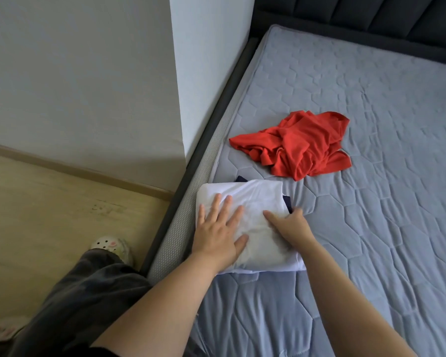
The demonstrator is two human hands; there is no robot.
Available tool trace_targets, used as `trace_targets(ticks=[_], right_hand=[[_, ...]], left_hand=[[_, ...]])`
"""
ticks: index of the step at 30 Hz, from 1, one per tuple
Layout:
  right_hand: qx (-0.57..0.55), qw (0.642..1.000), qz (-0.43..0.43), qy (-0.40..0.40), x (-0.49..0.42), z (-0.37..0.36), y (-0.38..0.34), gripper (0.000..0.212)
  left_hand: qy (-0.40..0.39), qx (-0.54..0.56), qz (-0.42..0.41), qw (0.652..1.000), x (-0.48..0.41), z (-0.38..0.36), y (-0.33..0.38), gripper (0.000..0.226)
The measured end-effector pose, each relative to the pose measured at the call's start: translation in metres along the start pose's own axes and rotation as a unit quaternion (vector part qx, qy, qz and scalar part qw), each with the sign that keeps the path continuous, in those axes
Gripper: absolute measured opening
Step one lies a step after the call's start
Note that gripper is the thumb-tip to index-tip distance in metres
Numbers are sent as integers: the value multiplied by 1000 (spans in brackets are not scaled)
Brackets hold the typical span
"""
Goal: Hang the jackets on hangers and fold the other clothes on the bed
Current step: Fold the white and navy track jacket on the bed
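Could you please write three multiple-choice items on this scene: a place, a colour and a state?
1. Where does the red garment lie? A on the floor; B on the mattress, beyond the folded white garment; C on a hanger.
2. What colour is the cloth under the white garment? A yellow; B green; C dark navy.
3. How is the left hand? A flat on the white garment; B holding a hanger; C out of view.
Answers: 1 B, it lies crumpled on the quilting; 2 C, navy edges peek out; 3 A, spread fingers press the fold.
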State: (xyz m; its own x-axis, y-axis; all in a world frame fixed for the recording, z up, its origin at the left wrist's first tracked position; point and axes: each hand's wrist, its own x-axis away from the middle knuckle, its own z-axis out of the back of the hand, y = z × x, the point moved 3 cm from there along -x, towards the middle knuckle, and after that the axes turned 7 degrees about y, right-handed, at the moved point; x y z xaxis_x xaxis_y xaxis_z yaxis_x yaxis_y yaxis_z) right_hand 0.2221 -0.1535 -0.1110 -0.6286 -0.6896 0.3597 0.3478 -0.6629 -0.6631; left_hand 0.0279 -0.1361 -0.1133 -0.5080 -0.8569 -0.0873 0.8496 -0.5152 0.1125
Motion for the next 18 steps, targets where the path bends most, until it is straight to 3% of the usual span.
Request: trace_targets(ticks=[5,9,13,18], right_hand=[[-6,995,-52,-79,-14,8,2,69],[-63,987,-78,-129,-10,9,5,50],[-107,973,-74,-193,1,12,3,44],[-213,959,-60,-178,20,18,-10,28]], left_hand=[[-8,-7,-98,995,-4,5,25,69],[-37,-13,-85,996,-6,-5,33,75],[-53,-15,-85,995,-10,-7,31,84],[-54,-15,-94,994,-7,2,27,88]])
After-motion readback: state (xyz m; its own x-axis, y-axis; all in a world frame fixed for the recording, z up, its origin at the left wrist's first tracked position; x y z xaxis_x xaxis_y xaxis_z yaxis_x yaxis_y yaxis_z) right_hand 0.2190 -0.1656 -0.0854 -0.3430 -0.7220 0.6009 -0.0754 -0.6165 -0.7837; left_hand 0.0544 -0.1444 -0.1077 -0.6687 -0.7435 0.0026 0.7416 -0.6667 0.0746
